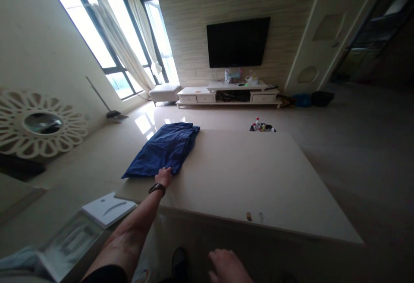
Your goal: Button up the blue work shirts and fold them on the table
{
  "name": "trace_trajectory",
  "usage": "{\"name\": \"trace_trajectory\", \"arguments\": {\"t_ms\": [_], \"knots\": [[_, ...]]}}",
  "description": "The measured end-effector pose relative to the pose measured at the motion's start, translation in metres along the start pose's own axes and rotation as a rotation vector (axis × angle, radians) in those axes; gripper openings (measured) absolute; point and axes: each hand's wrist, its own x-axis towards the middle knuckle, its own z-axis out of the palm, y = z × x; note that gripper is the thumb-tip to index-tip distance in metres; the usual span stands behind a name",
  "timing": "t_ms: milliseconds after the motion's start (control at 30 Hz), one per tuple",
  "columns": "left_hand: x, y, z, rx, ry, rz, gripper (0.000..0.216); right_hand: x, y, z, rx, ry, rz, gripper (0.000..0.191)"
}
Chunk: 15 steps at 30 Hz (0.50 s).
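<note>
A folded dark blue cloth (161, 147) lies across the left end of the pale table (252, 166), partly past its left edge. My left hand (163, 176), with a dark watch on the wrist, reaches to the near corner of the cloth. Its fingers are bent over the cloth's edge and appear closed on it, though the fingertips are partly hidden. In front of the table's near edge, low in the view, my right hand (228, 265) is partly cut off by the frame. It holds nothing visible, and its fingers are loosely bent and apart.
Two small items (249, 216) rest near the table's front edge. A white box (109, 209) stands at the lower left. Beyond the table are a bin with bottles (262, 127), a low TV cabinet (197, 97) and a stool (164, 92). A dustpan (117, 116) leans by the left wall.
</note>
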Motion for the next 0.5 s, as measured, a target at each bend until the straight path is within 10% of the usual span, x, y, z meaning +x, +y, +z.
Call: {"name": "trace_trajectory", "arguments": {"t_ms": [233, 500], "knots": [[0.021, 0.008, -0.050, -0.245, 0.246, -0.114, 0.018, 0.015, 0.022, 0.008, 0.001, 0.047, -0.008, 0.036], [0.033, 0.033, -0.241, -0.547, 0.963, -0.125, 0.025, 0.010, 0.029, 0.008, 0.186, 0.211, -0.007, 0.036]]}}
